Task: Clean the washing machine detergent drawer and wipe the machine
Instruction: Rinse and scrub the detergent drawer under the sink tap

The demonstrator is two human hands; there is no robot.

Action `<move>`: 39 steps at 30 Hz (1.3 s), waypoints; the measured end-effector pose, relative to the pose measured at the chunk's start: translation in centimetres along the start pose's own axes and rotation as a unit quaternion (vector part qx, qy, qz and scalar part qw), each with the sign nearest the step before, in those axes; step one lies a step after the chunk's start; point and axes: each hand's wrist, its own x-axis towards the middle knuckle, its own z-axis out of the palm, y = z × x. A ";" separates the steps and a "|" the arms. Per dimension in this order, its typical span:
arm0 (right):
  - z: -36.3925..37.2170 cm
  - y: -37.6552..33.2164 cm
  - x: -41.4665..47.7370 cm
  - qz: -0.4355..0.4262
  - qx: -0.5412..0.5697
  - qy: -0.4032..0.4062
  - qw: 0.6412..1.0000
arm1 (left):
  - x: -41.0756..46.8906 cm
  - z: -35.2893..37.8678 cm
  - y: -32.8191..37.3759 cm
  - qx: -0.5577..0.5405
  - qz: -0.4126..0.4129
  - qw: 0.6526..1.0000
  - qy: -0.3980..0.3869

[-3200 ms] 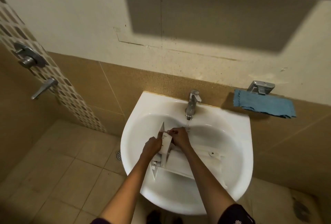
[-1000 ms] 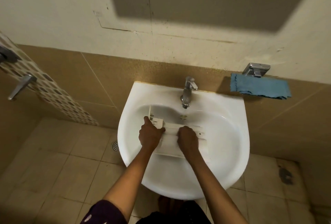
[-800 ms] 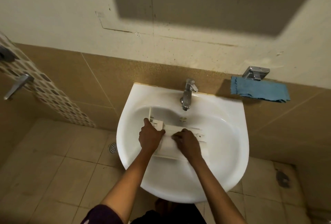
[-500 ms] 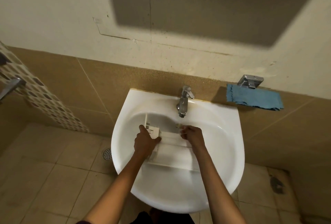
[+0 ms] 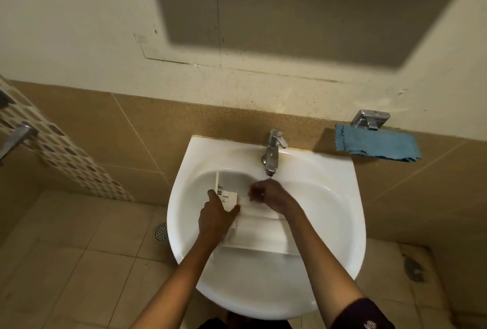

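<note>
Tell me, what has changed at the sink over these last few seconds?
The detergent drawer, tilted up under the tap earlier, now lies flat across the sink. The right hand left its middle and moved up below the spout, fingers curled. The left hand still grips the drawer's left end; the blue cloth still hangs on the wall.

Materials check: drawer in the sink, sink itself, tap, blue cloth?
The detergent drawer: white plastic, matte, thin moulded walls; sink: glossy white, likely glazed ceramic; tap: metal, chrome-like, bright reflections; blue cloth: soft fabric, perhaps microfibre, wavy edge, hangs limp.
</note>
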 end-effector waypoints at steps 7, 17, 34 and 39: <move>-2.5 2.4 -1.3 -0.108 -0.482 0.076 0.866 | -0.1 0.1 0.1 0.005 -0.002 1.000 0.004; -1.0 5.0 -3.3 -0.204 -0.465 0.112 0.854 | -0.1 0.1 0.1 0.008 -0.001 1.000 0.003; -6.6 4.4 -3.6 -0.084 -0.538 0.251 0.801 | -0.2 0.1 0.1 0.007 -0.001 1.000 0.003; -1.9 5.7 -3.3 -0.190 -0.601 0.177 0.756 | -0.2 0.0 0.2 0.008 -0.002 1.000 0.003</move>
